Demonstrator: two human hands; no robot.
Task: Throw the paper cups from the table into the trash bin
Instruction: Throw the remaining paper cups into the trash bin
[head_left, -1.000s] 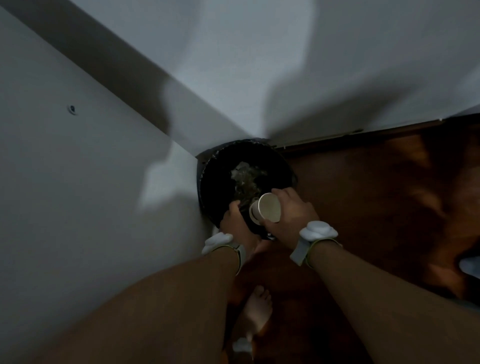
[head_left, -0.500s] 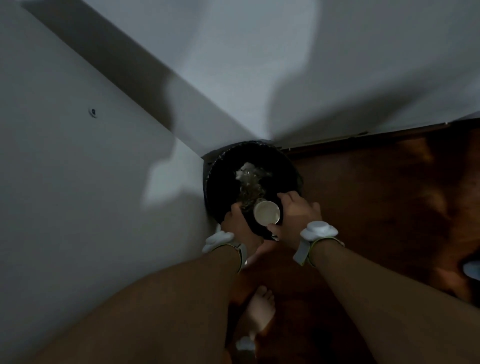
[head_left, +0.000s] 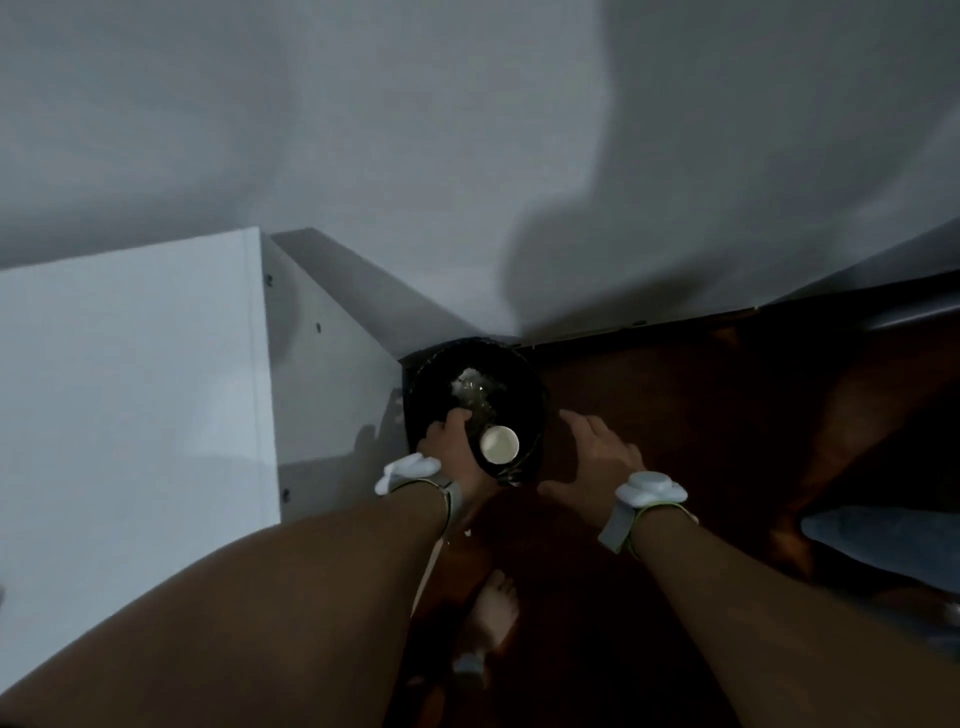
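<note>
A black round trash bin stands on the floor in the corner between the wall and a white cabinet. A white paper cup lies inside it near the front, mouth facing up, on top of crumpled trash. My left hand curls over the bin's near-left rim, right beside the cup. My right hand hovers to the right of the bin with its fingers spread and nothing in it. Both wrists carry white bands.
A white cabinet side panel rises on the left, tight against the bin. A white wall stands behind. Dark wooden floor spreads to the right. My bare foot is below the bin, and a grey-blue object lies at the right edge.
My right hand has let go of the paper cup and drawn back to the right, open. The cup now lies in the bin. The view has pulled up and back.
</note>
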